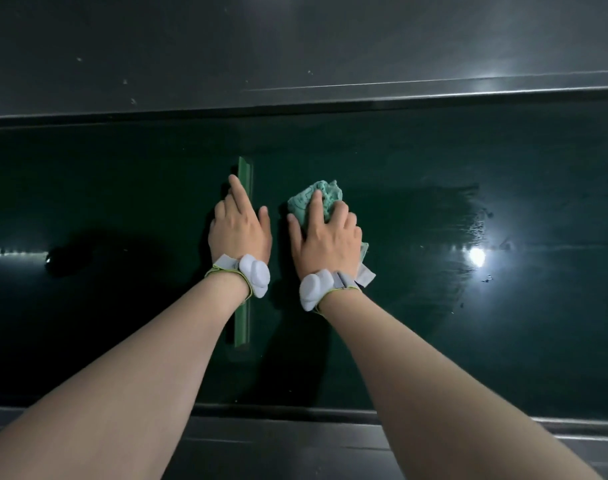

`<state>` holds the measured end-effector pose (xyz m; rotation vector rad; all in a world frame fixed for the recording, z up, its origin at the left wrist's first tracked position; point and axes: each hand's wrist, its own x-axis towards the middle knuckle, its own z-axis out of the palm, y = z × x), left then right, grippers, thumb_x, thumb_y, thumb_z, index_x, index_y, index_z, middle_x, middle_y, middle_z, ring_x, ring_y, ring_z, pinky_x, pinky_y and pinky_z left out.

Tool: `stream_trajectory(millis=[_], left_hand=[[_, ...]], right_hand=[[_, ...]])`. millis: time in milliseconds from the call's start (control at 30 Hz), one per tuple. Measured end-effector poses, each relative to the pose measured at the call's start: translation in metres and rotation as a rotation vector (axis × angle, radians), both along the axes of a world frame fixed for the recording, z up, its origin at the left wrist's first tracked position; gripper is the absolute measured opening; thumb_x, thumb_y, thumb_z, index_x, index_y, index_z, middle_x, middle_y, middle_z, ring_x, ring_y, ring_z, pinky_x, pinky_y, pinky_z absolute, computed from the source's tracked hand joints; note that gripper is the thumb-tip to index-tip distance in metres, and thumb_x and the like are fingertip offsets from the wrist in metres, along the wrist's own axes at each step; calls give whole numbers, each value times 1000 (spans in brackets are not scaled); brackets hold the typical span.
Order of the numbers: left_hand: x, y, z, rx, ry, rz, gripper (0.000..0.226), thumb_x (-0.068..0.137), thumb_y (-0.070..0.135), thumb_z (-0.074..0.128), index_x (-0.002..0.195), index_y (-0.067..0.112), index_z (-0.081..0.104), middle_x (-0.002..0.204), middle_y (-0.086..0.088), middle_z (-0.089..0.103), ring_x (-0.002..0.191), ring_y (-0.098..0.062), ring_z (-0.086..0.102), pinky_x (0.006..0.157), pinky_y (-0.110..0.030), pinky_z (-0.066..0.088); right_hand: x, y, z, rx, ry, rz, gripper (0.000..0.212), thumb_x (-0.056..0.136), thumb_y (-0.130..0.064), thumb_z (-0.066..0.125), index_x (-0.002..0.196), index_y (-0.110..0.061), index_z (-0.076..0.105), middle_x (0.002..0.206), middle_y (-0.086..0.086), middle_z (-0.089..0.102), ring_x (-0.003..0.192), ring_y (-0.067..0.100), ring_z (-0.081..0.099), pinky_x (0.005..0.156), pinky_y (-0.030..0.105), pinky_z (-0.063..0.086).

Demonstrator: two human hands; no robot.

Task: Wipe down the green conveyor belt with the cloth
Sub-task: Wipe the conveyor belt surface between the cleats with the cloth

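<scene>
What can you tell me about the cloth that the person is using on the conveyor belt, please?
The cloth is a teal-green rag with a faint darker pattern, seemingly soft fabric, crumpled into a wad rather than spread flat. It lies on the dark green conveyor belt, just right of a raised green cleat. The right hand presses down on it, fingers spread over the top. A pale corner sticks out by the wrist. Streaky wet marks show on the belt to its right.
</scene>
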<state>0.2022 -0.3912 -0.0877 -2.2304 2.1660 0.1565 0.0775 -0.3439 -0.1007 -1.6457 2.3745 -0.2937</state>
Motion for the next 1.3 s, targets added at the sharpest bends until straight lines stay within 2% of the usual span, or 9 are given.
stream_trajectory(millis=[167, 333, 500, 633, 767, 867, 1033, 1133, 1300], left_hand=[[12, -6, 0, -19, 38, -19, 60, 106, 34, 40, 155, 1, 31, 122, -14, 62, 111, -32, 57, 77, -43, 52], [17, -5, -7, -84, 116, 37, 47, 108, 24, 35, 150, 5, 42, 119, -12, 66, 106, -32, 60, 74, -44, 52], [20, -6, -15, -149, 213, 101, 41, 106, 22, 40, 142, 9, 54, 117, -8, 70, 107, -31, 62, 75, -42, 52], [21, -6, -18, -157, 274, 131, 40, 104, 24, 39, 137, 12, 58, 118, -5, 71, 108, -29, 63, 75, -39, 51], [23, -6, -16, -168, 262, 101, 39, 105, 23, 40, 137, 11, 59, 117, -6, 70, 106, -29, 63, 76, -39, 52], [21, -4, -15, -149, 255, 111, 39, 106, 23, 39, 139, 11, 58, 117, -4, 70, 107, -28, 63, 74, -40, 55], [22, -5, -15, -153, 256, 118, 41, 105, 26, 39, 139, 14, 58, 118, -1, 70, 110, -25, 62, 69, -37, 54], [22, -6, -16, -158, 255, 118, 41, 105, 26, 39, 139, 15, 58, 118, -1, 70, 108, -25, 62, 68, -38, 55], [18, -5, -18, -184, 271, 140, 39, 105, 24, 41, 137, 14, 61, 119, -3, 70, 106, -28, 63, 72, -39, 52]], right_hand=[[-31, 11, -8, -59, 88, 41, 61, 100, -63, 39, 147, -24, 48, 147, 23, 40, 126, 42, 40, 102, 51, 35], [-14, 3, -5, -42, 4, 47, 57, 101, -56, 46, 143, -18, 51, 135, 22, 48, 108, 38, 48, 87, 47, 44], [30, -11, -5, -84, -74, 143, 43, 95, -30, 64, 135, -17, 58, 125, 23, 51, 95, 37, 48, 75, 45, 47], [49, -15, -5, -47, -74, 185, 51, 87, -18, 65, 137, -19, 55, 127, 21, 50, 90, 35, 46, 73, 45, 47], [14, -18, -1, -35, -10, 231, 66, 89, -13, 58, 151, -24, 42, 129, 22, 47, 97, 38, 48, 80, 47, 46], [-55, -28, -1, 4, 49, 102, 66, 93, -11, 53, 154, -29, 35, 137, 23, 41, 108, 43, 46, 88, 49, 44], [-171, -36, -3, -16, 93, -332, 55, 96, -17, 49, 148, -30, 37, 132, 27, 40, 108, 49, 46, 90, 55, 47], [-142, -42, -8, -29, 90, -372, 55, 96, -14, 46, 149, -26, 38, 132, 29, 41, 107, 49, 47, 90, 54, 45], [2, -51, -8, -41, -64, 23, 59, 90, -10, 54, 148, -19, 46, 124, 26, 48, 96, 42, 50, 79, 48, 48]])
